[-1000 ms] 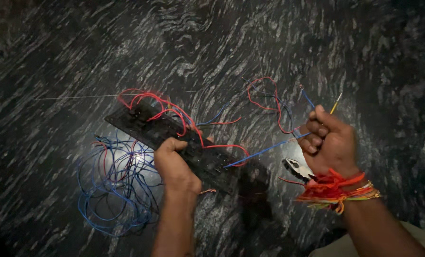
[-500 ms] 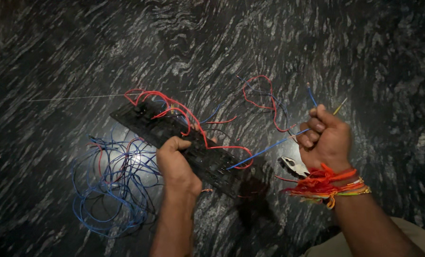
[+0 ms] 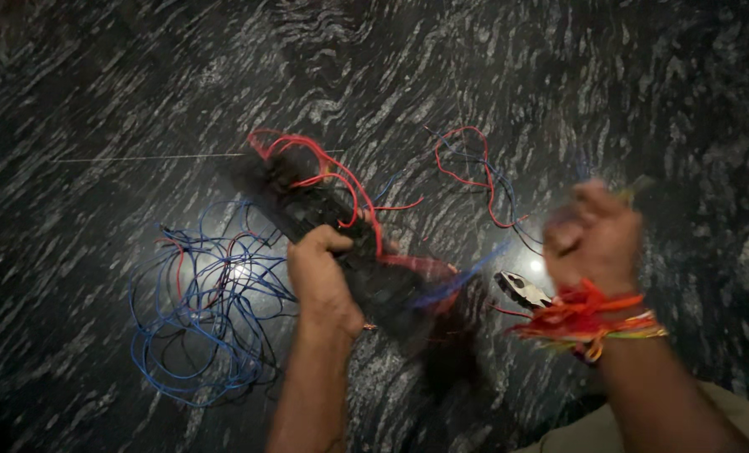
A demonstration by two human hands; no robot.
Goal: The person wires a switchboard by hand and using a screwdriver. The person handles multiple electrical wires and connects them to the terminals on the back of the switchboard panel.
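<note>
A dark polished stone floor (image 3: pixel 140 75), streaked with pale grey veins, fills the whole view and gives back a soft glare near the centre. Since a moment ago the right hand (image 3: pixel 594 239) has lifted higher at the right of the frame and now shows blurred, balled into a tight fist; a blue wire (image 3: pixel 462 281) runs from the board toward it, though its end is lost in the blur. The slack has gone out of that wire. The left hand (image 3: pixel 320 281), lower centre, clamps its fingers over the long black board (image 3: pixel 324 222), a flat narrow strip lying slantwise at centre, laced with glossy red wires (image 3: pixel 341 176). A loose tangle of thin blue wire (image 3: pixel 207 310) sprawls at lower left. Metal pliers (image 3: pixel 521 289) lie just beside the right wrist, which wears red and orange threads (image 3: pixel 588 315).
</note>
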